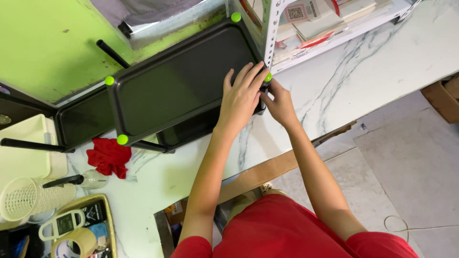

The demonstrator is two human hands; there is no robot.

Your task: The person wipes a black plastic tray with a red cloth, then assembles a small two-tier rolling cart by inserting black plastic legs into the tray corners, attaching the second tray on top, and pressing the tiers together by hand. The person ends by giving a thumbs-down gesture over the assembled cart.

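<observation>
A black plastic shelf tray (177, 86) with green caps at its corners (123, 139) lies tilted on the marble counter (363, 71). My left hand (241, 95) rests flat on the tray's right end, fingers spread. My right hand (278, 102) pinches the tray's near right corner, beside a green cap (268, 77) and a black leg. Under this tray sits a second black tray (83, 119). Black tube legs (112, 53) stick out from the trays.
A red cloth (111, 156) lies below the trays. A cream basket (28, 196), a spray bottle (83, 179) and a tray of tape and tools (81, 229) sit at the lower left. A white metal rack post (269, 28) with books stands above my hands. Cardboard boxes (442, 98) sit on the floor.
</observation>
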